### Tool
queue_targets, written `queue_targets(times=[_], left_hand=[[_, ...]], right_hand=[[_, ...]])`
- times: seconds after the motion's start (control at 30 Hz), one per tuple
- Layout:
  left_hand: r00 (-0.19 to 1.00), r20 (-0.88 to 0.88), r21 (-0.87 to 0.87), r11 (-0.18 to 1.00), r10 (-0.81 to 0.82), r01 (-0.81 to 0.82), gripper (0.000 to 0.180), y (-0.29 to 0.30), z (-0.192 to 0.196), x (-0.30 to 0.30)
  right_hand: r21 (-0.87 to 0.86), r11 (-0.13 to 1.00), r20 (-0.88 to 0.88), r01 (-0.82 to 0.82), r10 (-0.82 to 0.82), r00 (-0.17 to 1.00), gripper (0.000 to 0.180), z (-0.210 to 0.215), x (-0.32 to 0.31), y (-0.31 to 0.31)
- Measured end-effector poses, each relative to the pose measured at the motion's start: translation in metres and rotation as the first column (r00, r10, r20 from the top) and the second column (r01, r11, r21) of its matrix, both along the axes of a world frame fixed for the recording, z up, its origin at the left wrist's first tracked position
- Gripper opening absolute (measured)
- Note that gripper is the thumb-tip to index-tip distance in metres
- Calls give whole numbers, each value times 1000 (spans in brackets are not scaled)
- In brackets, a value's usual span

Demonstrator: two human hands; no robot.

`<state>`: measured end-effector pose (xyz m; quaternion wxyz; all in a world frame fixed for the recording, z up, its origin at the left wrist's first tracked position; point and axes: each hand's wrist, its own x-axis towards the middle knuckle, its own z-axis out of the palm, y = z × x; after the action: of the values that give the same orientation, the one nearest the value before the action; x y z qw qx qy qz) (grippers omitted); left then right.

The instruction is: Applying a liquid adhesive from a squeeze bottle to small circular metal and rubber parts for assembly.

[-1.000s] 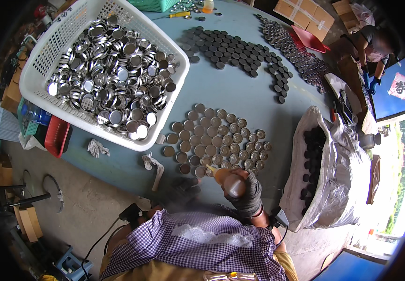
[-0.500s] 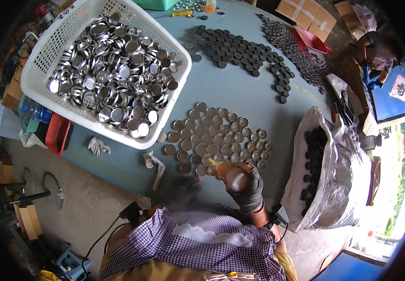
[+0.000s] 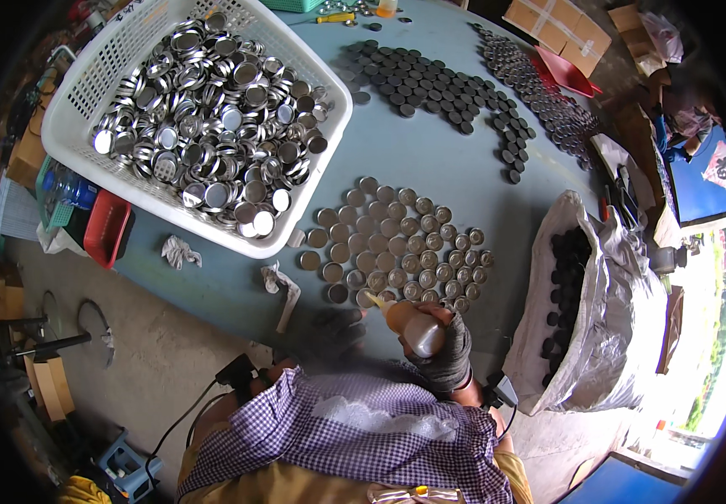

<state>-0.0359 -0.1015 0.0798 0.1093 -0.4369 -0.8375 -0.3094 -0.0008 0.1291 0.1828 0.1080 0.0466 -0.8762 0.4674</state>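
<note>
In my right hand (image 3: 454, 351), wearing a dark fingerless glove, is a squeeze bottle (image 3: 422, 332) of amber liquid. Its pale pointed nozzle (image 3: 373, 298) tips left and down over the near edge of a group of round metal caps (image 3: 401, 244). These caps lie spread in one layer on the blue-grey table; the ones on the right show a ring inside, those on the left look plain. My left hand (image 3: 338, 332), also in a dark glove, is low at the table's near edge, beside the nearest caps. It is dark and smeared, and its grip does not show.
A large white plastic basket (image 3: 275, 244) heaped with shiny caps stands at left. Black discs (image 3: 430, 84) and clear pieces (image 3: 539, 92) cover the far side. A white sack (image 3: 611, 328) of black pieces is at right. Crumpled cloths (image 3: 180, 252) lie near the front edge. Another person works far right.
The bottle in my right hand has shifted slightly left and toward me, its nozzle now over nearer caps. My left hand has moved slightly. The whole view has shifted a little.
</note>
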Motion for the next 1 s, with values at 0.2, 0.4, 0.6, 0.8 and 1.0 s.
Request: queue_targets(times=[0.2, 0.4, 0.6, 0.8, 1.0], left_hand=[[998, 45, 29, 999, 44, -45, 33, 0, -8, 1], [999, 29, -20, 1000, -19, 19, 35, -1, -11, -1], [998, 63, -37, 999, 2, 0, 36, -1, -8, 0], [993, 116, -22, 999, -36, 39, 38, -4, -8, -4], [979, -49, -49, 979, -198, 196, 38, -7, -14, -15]], right_hand=[[-24, 1000, 6, -19, 19, 1000, 52, 1, -4, -1], [47, 999, 3, -9, 9, 1000, 55, 4, -2, 1], [88, 996, 0, -16, 16, 1000, 56, 9, 3, 3], [-40, 998, 42, -50, 51, 998, 57, 12, 6, -2], [-12, 996, 38, -84, 85, 996, 55, 11, 3, -3]])
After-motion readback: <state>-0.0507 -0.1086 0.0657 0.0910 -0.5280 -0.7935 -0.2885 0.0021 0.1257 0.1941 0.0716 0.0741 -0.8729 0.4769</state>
